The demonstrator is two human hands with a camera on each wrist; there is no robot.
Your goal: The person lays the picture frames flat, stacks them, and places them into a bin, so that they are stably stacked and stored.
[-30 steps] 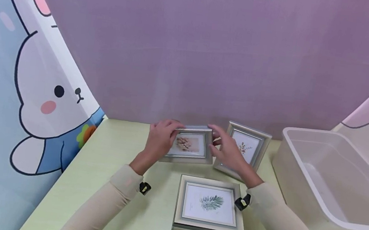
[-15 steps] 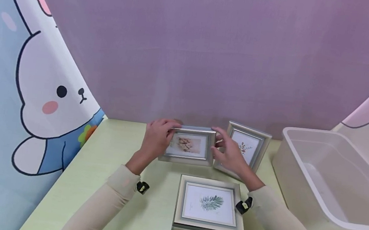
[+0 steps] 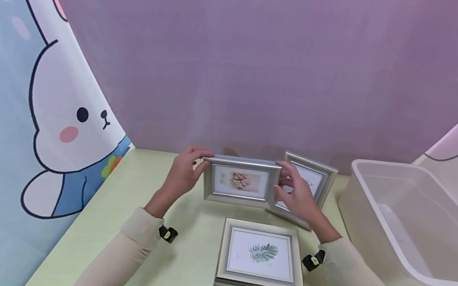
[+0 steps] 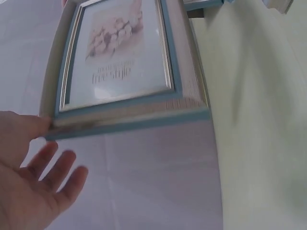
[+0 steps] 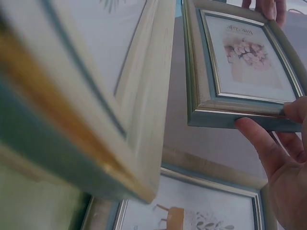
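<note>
One silver rectangular frame is pinched by left hand and right hand near a pale-green table's rear edge.

There are one left hand, one right hand, two black wristbands, one tub right of the fingers, and three frame fronts: first frame between the fingers, second frame behind the right fingers, third frame below.

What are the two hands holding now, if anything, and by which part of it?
The picture frame with the flower picture: the left hand pinches its top left corner; the right hand grips its right edge.
</note>
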